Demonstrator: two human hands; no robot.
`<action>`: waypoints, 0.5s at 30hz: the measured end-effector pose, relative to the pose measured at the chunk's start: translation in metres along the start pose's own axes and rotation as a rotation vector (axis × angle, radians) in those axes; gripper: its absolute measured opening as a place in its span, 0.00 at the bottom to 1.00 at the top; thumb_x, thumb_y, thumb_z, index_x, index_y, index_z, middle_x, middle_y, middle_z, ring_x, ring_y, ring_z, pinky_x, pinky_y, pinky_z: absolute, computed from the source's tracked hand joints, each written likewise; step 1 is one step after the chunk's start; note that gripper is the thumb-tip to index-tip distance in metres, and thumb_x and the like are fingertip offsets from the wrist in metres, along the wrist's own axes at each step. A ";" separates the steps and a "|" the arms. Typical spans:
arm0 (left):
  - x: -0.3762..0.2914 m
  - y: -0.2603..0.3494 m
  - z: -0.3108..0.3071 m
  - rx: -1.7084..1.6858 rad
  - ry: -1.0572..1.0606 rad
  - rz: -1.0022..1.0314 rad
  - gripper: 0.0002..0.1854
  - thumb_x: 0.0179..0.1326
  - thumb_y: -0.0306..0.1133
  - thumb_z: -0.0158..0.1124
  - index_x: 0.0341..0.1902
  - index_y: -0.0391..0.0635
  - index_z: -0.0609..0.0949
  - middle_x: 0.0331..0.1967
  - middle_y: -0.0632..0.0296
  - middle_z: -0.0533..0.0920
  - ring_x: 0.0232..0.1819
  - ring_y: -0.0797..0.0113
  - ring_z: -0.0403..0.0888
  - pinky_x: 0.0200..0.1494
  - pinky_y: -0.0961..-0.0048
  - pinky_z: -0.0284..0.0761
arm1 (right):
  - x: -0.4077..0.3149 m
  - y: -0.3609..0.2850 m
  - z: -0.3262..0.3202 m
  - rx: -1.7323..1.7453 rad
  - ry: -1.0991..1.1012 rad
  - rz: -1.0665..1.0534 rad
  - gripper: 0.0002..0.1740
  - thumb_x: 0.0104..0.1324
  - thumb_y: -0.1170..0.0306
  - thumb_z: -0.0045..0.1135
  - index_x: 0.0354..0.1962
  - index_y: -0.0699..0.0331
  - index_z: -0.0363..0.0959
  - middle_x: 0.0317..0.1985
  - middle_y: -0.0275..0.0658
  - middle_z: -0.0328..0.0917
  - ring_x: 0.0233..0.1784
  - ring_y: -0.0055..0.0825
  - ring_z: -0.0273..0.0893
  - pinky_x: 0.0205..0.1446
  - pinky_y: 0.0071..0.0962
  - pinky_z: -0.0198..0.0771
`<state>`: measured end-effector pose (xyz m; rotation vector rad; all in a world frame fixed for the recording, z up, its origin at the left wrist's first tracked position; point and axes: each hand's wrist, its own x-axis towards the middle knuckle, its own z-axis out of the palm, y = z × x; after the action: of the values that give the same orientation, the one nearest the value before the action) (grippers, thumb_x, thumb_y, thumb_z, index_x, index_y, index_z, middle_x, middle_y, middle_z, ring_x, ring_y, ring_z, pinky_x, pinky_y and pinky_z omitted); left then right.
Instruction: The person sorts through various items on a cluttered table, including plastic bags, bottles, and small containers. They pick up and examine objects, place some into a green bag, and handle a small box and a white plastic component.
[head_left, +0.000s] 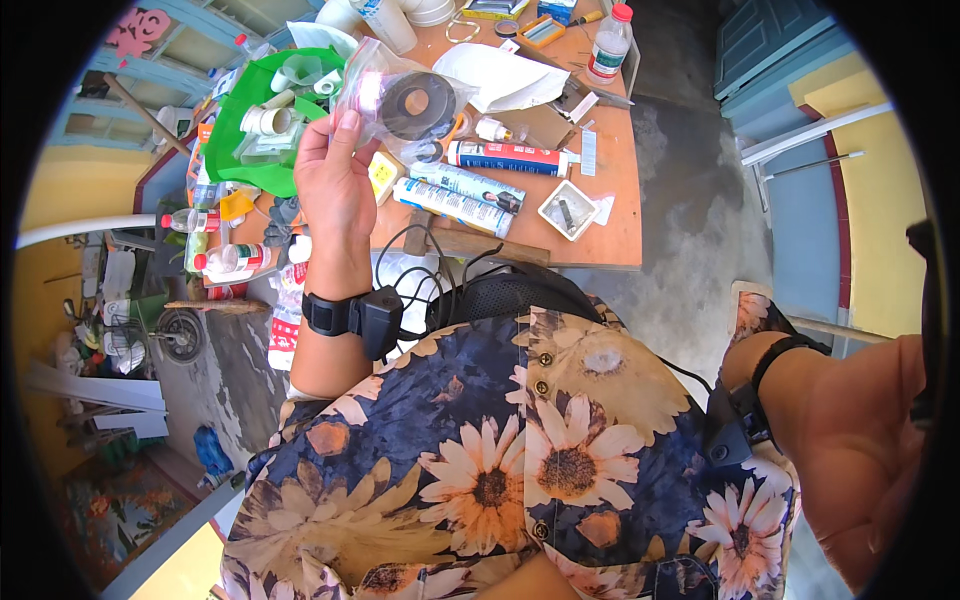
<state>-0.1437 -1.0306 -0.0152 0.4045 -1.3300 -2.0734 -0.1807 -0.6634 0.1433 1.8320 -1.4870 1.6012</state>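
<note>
My left hand (341, 169) pinches the corner of a clear zip plastic bag (356, 71) above the wooden table (619, 202). Inside the bag show a roll of black tape (418, 105) and a pinkish-white roll. Behind the wrist lies a green bag (225, 142) with white plastic pipe fittings (266, 120). To the right of the hand are orange-handled scissors (450, 139), a red and blue sealant cartridge (510, 159) and two more cartridges (454, 204). My right hand (862, 442) is raised close to the camera at the right edge; its fingers are partly cut off.
A hammer (480, 244) lies at the table's near edge, with black cables (424, 277) beside it. A square white dish (568, 210) and a red-capped bottle (611, 45) stand at the right. Several bottles stand at the left, one a clear bottle (232, 259).
</note>
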 end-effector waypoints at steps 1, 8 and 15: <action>0.000 0.000 0.000 -0.001 -0.014 0.003 0.01 0.61 0.28 0.58 0.35 0.47 0.75 0.37 0.65 0.80 0.40 0.74 0.76 0.44 0.70 0.71 | 0.001 0.002 0.001 0.002 -0.003 0.008 0.26 0.60 0.47 0.51 0.49 0.53 0.70 0.43 0.33 0.73 0.35 0.25 0.66 0.41 0.24 0.58; 0.001 -0.004 -0.001 0.095 -0.101 0.055 0.03 0.57 0.24 0.60 0.35 0.39 0.77 0.41 0.59 0.80 0.40 0.74 0.77 0.44 0.77 0.73 | 0.004 0.021 0.011 -0.026 0.022 0.193 0.28 0.61 0.52 0.51 0.51 0.63 0.67 0.46 0.44 0.72 0.41 0.31 0.69 0.45 0.28 0.63; -0.028 -0.015 0.015 0.678 -0.575 0.195 0.04 0.50 0.21 0.65 0.31 0.37 0.79 0.31 0.60 0.81 0.35 0.71 0.77 0.39 0.76 0.71 | -0.040 0.113 0.071 -0.124 -0.237 0.609 0.32 0.55 0.61 0.60 0.55 0.67 0.64 0.52 0.47 0.71 0.49 0.37 0.72 0.52 0.31 0.65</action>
<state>-0.1364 -0.9970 -0.0242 -0.0700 -2.3154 -1.5779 -0.2272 -0.7451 0.0408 1.6314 -2.3659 1.5036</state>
